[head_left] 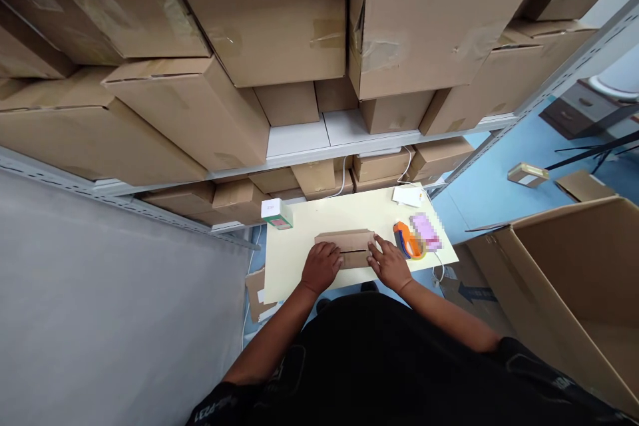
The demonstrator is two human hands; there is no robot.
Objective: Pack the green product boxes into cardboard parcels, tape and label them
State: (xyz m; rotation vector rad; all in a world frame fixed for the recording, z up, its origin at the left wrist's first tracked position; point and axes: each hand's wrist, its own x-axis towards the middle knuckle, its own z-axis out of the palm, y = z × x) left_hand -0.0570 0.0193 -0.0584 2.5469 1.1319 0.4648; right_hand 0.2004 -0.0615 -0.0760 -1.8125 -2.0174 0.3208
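Note:
A small cardboard box (355,239) lies on the pale yellow table, its two top flaps folded in with a dark slit between them. My left hand (322,267) is curled over the box's left end. At the right end, my right hand (390,265) grips the edge, its fingers slightly apart on the flaps. Just right of that hand sits an orange and blue tape dispenser (408,239) with a roll of tape. A pink item (426,231), blurred out, lies beside the dispenser. The undersides of both hands are hidden.
The table (294,266) also bears a white and green box (277,213) and a white pad (408,196) with a cable. Shelving (304,141) full of cardboard boxes rises behind it. A large open carton (529,266) stands at right; a grey wall (120,293) is at left.

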